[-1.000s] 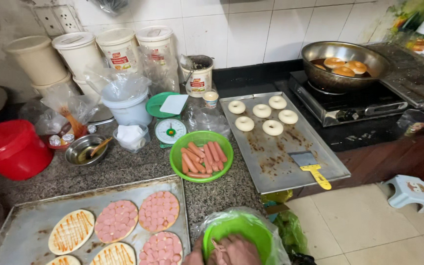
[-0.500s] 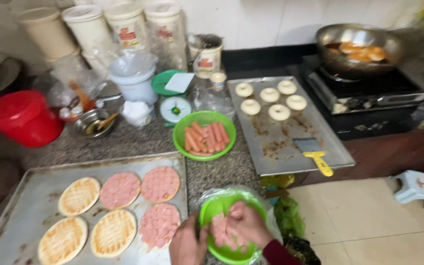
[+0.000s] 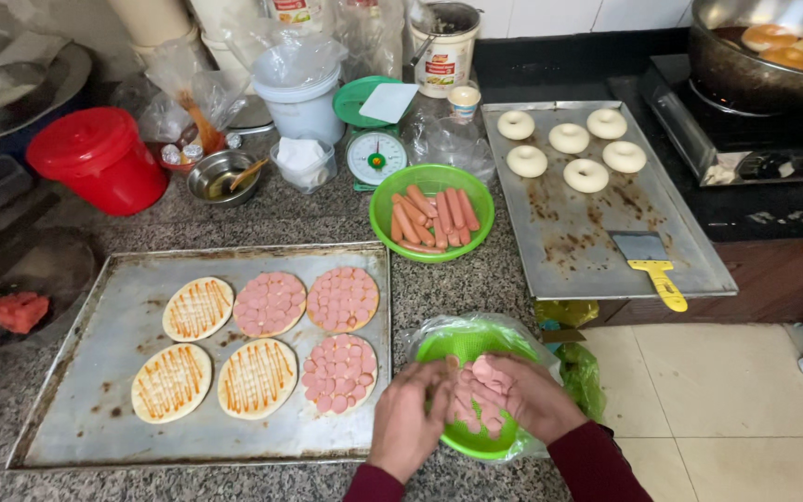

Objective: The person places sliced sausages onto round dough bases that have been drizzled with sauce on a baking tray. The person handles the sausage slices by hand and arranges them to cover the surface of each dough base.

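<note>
I look down on a speckled granite counter [image 3: 234,218] that fills most of the view. The biggest thing on it is a worn metal baking tray [image 3: 85,409] at my left, carrying six round dough bases: three striped with orange sauce [image 3: 197,309] and three covered edge to edge with pink sausage slices [image 3: 341,299]. To the right sits a second metal tray [image 3: 597,242] with five pale ring-shaped dough pieces [image 3: 569,153] at its far end and a yellow-handled scraper [image 3: 651,268] lying near its front edge. Beyond that tray, a dark pan [image 3: 736,74] on the stove holds browned rings in oil. A red lidded bucket [image 3: 99,167] stands at the far left of the counter.

Between the two trays I see a green bowl of whole sausages [image 3: 431,216], and just behind it a small green kitchen scale [image 3: 375,153]. Near the front edge, just right of the big tray, is a green bowl lined with clear plastic [image 3: 462,349].

Both of my hands are over that lined bowl. My left hand [image 3: 411,418] is curled, fingers bent down onto the pile of sliced sausage [image 3: 485,395] in the bowl, and my right hand [image 3: 536,400] is cupped around the same slices from the other side, gripping a loose handful. The two hands are almost touching across the pile. The slices sit at the near side of the bowl, partly hidden by my fingers.
</note>
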